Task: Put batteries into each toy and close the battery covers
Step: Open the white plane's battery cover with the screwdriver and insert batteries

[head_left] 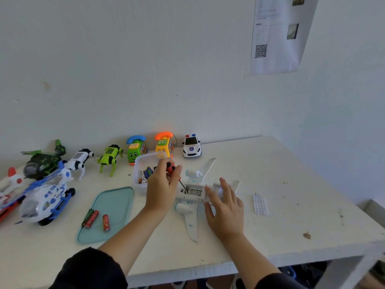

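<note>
Batteries seated in the toy plane; cover still off.
Left grip grasping screwdriver over compartment; right grip released, steadying fuselage.

You have open table to the right of the toy plane, broken only by a small white ribbed cover. On the left, the clear battery tub sits just beside the plane, with the teal lid and helicopters crowding that side. Toys line the back wall.
</note>
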A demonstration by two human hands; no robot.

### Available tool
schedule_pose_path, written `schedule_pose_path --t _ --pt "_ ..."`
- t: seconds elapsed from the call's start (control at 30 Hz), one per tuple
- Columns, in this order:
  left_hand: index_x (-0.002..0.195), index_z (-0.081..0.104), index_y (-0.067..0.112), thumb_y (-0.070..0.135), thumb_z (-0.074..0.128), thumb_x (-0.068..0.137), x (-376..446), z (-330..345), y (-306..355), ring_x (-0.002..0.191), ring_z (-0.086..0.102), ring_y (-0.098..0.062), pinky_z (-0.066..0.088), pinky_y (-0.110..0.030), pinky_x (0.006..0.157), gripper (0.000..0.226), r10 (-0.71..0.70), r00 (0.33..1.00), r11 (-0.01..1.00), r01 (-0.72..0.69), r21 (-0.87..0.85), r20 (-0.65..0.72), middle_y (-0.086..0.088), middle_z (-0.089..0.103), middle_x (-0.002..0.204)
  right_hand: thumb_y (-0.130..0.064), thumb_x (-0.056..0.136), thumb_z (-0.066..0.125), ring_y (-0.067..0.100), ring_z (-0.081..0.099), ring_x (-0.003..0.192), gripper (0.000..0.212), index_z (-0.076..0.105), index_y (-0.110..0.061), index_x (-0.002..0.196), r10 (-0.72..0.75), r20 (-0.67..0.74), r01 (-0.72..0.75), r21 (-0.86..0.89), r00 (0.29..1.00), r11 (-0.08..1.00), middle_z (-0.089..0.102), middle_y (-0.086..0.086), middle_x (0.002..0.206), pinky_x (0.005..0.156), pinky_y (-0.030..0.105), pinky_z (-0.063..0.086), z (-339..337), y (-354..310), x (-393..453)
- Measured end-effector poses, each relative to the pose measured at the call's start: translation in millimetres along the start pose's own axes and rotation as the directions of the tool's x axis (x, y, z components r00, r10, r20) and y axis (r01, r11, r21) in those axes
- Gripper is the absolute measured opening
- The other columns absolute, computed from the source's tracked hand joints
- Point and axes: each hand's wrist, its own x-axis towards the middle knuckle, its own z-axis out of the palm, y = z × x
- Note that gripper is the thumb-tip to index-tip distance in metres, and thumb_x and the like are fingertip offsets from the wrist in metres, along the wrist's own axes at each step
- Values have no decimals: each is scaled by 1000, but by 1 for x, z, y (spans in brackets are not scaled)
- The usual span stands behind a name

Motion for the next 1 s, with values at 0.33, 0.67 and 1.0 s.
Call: schedule_pose_path --t 0.33,0.67,1.0 --pt "87 49 19 33 58 90 -5 4 -8 57 63 -22 51 -34 56 17 86 996 995 -86 47 1 -5 62 68 -21 67 79 38 56 115 59 51 -29 118 8 -4 -8 21 1000 1000 52 18 133 74 48 52 0 0 1" --pt "81 51 10 25 54 94 5 3 -20 52 62 -23 55 -46 57 20 -284 953 956 274 -101 -103 -8 63 64 -20 64 83 38 57 114 64 52 -29 119 7 -7 -6 27 1000 1000 52 18 133 73 49 53 -1 -1 0" --pt "81 51 5 19 45 100 8 -11 -33 32 53 -8 46 -17 35 24 -845 514 352 739 -574 143 -8 60 51 -34 81 47 37 56 116 39 51 -30 119 18 -4 -18 -13 1000 1000 49 16 135 72 47 52 0 -2 2"
